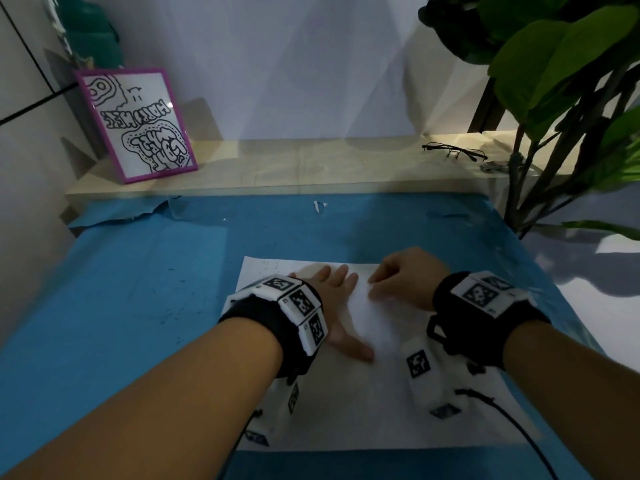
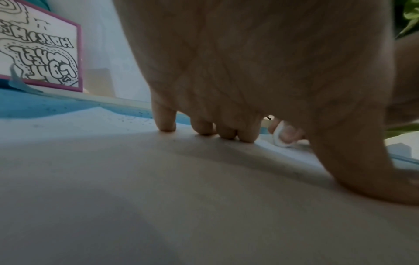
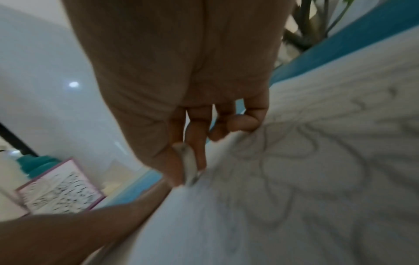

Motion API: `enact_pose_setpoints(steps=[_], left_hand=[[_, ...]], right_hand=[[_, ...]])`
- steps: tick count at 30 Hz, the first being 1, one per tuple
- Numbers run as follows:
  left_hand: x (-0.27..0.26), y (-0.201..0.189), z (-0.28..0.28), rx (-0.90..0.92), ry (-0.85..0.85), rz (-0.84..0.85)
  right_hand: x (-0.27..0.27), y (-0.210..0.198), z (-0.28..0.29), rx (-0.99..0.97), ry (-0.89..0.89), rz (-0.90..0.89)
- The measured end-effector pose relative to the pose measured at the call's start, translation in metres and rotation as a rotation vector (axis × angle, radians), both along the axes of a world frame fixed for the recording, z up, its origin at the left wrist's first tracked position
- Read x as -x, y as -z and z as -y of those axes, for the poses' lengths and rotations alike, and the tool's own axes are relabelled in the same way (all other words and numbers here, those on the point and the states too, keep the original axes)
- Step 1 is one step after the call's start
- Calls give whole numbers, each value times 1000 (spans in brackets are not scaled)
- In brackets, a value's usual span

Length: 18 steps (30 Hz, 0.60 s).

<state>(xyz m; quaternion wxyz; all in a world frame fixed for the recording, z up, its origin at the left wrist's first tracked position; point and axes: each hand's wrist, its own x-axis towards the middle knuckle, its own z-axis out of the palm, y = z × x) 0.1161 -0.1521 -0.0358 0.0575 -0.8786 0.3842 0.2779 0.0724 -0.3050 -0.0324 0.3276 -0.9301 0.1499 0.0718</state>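
A white sheet of paper (image 1: pixel 374 393) lies on the blue table cover (image 1: pixel 138 289). My left hand (image 1: pixel 346 313) presses flat on the sheet, fingers straight and thumb spread, as the left wrist view shows for the hand (image 2: pixel 249 100) on the paper (image 2: pixel 158 197). My right hand (image 1: pixel 375 282) is curled just right of it, over the sheet's far part. In the right wrist view this hand (image 3: pixel 192 161) pinches a small white eraser (image 3: pixel 189 165) between thumb and forefinger, its tip on the paper (image 3: pixel 294 197), which bears a faint pencil flower drawing (image 3: pixel 283 152). The eraser (image 2: pixel 280 139) also shows past my left fingers.
A purple-framed doodle picture (image 1: pixel 138 123) leans at the back left on a pale wooden ledge (image 1: pixel 294 168). Black glasses (image 1: pixel 453 152) lie on the ledge's right end. A large-leaved plant (image 1: pixel 554 81) overhangs the right side. A cable (image 1: pixel 519 431) trails from my right wrist.
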Motion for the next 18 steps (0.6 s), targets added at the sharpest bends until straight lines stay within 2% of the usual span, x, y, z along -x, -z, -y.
enact_pose_setpoints(steps=[2,5,10,13,18], left_hand=[[1,-2,0,3,7,6],[2,-3,0,24,9,9],[0,-1,1,-5,7,-10],[-1,-1,3,-16,5,-20],[-2,3,4,-15,-13,-21]], right_hand=[[-1,2,-1,45,19,46],[5,4,-8,-14,-98,-38],[-2,-1,10,59,4,21],[1,-2,3,17,-124,-114],[2,-5,13,18,-2,-36]])
